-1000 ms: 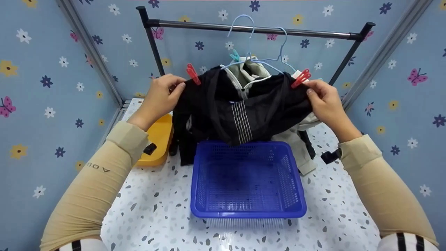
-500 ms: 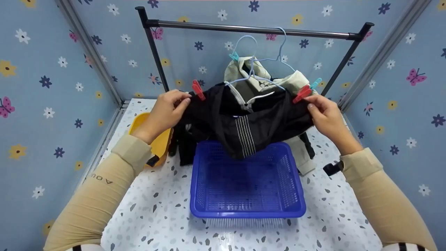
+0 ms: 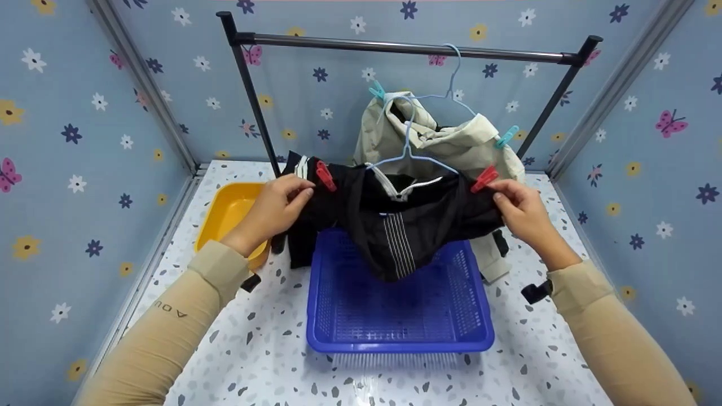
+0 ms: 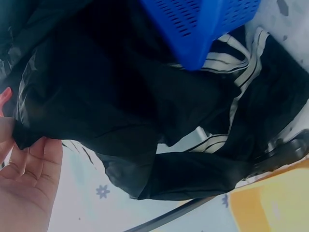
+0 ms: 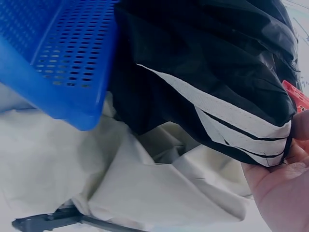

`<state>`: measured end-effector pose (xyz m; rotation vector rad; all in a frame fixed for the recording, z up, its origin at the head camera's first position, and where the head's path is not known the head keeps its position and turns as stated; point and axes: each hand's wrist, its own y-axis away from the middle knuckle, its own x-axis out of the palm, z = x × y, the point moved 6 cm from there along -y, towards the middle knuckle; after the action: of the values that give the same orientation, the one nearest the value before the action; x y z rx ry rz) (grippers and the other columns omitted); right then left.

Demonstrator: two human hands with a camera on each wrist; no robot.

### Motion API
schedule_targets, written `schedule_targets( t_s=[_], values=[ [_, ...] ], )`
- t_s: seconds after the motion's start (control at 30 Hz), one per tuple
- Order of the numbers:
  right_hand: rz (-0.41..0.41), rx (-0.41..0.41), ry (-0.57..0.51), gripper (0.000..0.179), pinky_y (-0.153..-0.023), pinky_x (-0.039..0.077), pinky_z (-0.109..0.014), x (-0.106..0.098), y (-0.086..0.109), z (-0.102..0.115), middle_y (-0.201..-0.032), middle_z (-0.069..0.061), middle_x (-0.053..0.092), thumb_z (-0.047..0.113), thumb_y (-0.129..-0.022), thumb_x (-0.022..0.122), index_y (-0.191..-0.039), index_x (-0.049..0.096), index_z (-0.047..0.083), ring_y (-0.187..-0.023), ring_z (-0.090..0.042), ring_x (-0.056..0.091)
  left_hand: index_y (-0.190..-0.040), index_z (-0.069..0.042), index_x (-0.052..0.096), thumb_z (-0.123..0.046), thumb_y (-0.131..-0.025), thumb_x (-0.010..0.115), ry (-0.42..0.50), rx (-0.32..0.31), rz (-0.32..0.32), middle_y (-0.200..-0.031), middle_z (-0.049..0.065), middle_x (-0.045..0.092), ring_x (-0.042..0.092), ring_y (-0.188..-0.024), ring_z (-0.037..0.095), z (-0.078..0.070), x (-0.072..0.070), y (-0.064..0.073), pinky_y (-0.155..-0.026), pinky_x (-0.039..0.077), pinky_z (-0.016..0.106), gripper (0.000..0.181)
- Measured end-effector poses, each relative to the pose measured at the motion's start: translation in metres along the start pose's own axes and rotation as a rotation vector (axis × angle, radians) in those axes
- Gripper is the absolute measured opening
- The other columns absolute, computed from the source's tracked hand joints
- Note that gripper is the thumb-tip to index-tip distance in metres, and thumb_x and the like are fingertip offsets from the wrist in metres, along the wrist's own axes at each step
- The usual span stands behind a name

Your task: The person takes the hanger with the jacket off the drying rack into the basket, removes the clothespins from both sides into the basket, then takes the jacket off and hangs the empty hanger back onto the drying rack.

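Note:
A black jacket (image 3: pixel 434 220) with white stripes is spread between both hands, on a light blue hanger (image 3: pixel 407 148). Red clothespins, a left one (image 3: pixel 326 176) and a right one (image 3: pixel 484 179), clip its shoulders. My left hand (image 3: pixel 274 207) pinches the jacket's left shoulder edge between thumb and fingers. At the opposite shoulder my right hand (image 3: pixel 524 214) does the same, also seen in the right wrist view pinching the white-striped cloth (image 5: pixel 231 128). The jacket's hood hangs over the far part of a blue basket (image 3: pixel 400 345). The hanger's hook is off the rack bar (image 3: pixel 350 45).
Behind the jacket, a pale grey-green jacket (image 3: pixel 372 129) hangs from the bar on another blue hanger (image 3: pixel 451 70), with teal clothespins (image 3: pixel 507 137) at its shoulders. A yellow tray (image 3: pixel 217 208) stands at the left. Flowered walls (image 3: pixel 84 237) enclose the speckled table (image 3: pixel 254 349).
Both hands have lowered the black jacket and its hanger toward me, away from the bar. The hanger's hook dropped from bar height, and more of the grey-green jacket shows behind.

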<state>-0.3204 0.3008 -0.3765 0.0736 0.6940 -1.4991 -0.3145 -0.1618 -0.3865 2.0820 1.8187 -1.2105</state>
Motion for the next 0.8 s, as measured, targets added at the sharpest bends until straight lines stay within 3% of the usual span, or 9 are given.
schedule_targets(
  t_s=[0.3,0.43,0.6,0.7,0.8],
  values=[
    [0.021,0.028,-0.011,0.019,-0.056,0.042,-0.015,0.008,0.014,-0.018,-0.082,0.013,0.066,-0.011,-0.102,0.058,-0.115,0.072,-0.013,-0.058,-0.001,0.050,-0.114,0.000,0.080,-0.010,-0.108,0.065,0.033,-0.019,0.014,-0.110,0.016,0.068,0.057,-0.086,0.022,0.011,0.015,0.013,-0.080,0.049,0.034,0.019],
    [0.031,0.038,0.004,0.019,-0.063,0.044,-0.014,0.012,0.019,-0.026,-0.086,-0.001,0.072,-0.011,-0.102,0.059,-0.114,0.073,-0.013,-0.064,-0.001,0.053,-0.114,0.000,0.079,-0.009,-0.108,0.065,0.043,-0.029,0.019,-0.118,0.016,0.072,0.064,-0.095,0.025,0.017,0.022,0.018,-0.087,0.055,0.041,0.018],
    [0.044,0.041,0.008,0.021,-0.080,0.046,-0.010,0.017,0.023,-0.034,-0.108,-0.026,0.077,-0.013,-0.101,0.057,-0.116,0.073,-0.014,-0.085,0.005,0.060,-0.117,0.002,0.078,-0.008,-0.108,0.065,0.039,-0.032,0.037,-0.118,0.018,0.078,0.069,-0.097,0.028,0.022,0.030,0.024,-0.091,0.058,0.043,0.019],
    [0.058,0.045,0.021,0.022,-0.085,0.046,-0.009,0.020,0.026,-0.038,-0.112,-0.031,0.076,-0.014,-0.101,0.057,-0.116,0.073,-0.013,-0.092,0.007,0.061,-0.118,0.003,0.077,-0.009,-0.108,0.064,0.040,-0.041,0.050,-0.115,0.018,0.080,0.068,-0.092,0.026,0.026,0.035,0.028,-0.090,0.058,0.043,0.021],
    [0.071,0.056,0.035,0.022,-0.081,0.046,-0.010,0.022,0.030,-0.043,-0.108,-0.031,0.076,-0.014,-0.101,0.057,-0.116,0.073,-0.013,-0.086,0.006,0.060,-0.118,0.002,0.077,-0.009,-0.108,0.064,0.044,-0.054,0.065,-0.111,0.017,0.080,0.065,-0.087,0.022,0.029,0.040,0.032,-0.088,0.057,0.041,0.020]
  ],
)
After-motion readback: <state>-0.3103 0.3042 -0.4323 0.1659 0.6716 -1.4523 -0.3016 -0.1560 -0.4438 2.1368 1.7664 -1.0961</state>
